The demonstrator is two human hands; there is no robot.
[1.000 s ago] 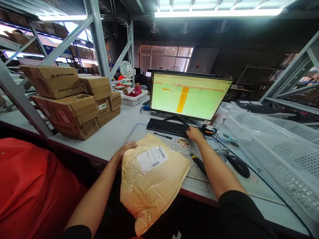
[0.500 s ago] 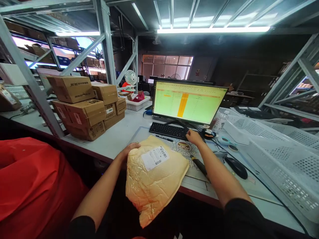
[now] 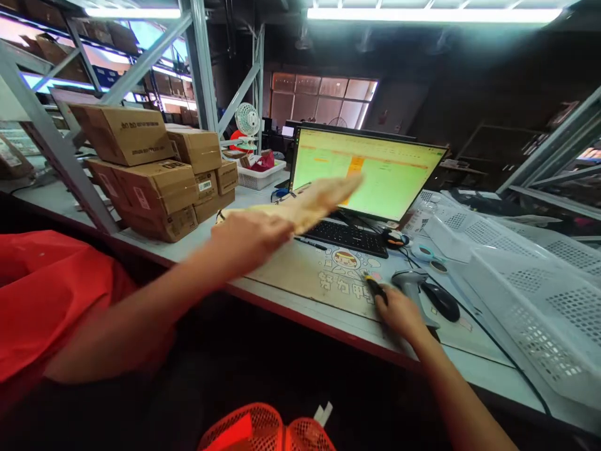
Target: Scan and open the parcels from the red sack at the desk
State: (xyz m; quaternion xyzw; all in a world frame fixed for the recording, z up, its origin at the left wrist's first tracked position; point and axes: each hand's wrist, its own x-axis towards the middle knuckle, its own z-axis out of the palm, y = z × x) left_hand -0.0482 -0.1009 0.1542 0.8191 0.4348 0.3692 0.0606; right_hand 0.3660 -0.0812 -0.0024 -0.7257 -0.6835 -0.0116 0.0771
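Observation:
My left hand (image 3: 251, 241), smeared by motion, is closed on the yellow padded mailer (image 3: 323, 199). The mailer is raised above the desk and seen nearly edge-on, in front of the monitor (image 3: 394, 181); its label side is hidden. At the desk's front edge my right hand (image 3: 399, 313) is wrapped round a black and yellow utility knife (image 3: 374, 287), which lies low over the printed desk mat (image 3: 300, 272). Close by on the right are a grey barcode scanner (image 3: 413, 285) and a black mouse (image 3: 441, 302).
Cardboard boxes (image 3: 154, 188) are stacked at the left by a metal post. A black keyboard (image 3: 352, 238) sits under the monitor. White perforated baskets (image 3: 526, 300) line the right side. A red mesh basket (image 3: 267, 426) is below the desk, and red fabric (image 3: 56, 294) bulges at left.
The mailer has been lifted and turned edge-on by my left hand, toward the monitor. My right hand has left the keyboard, come back toward me and taken hold of the utility knife.

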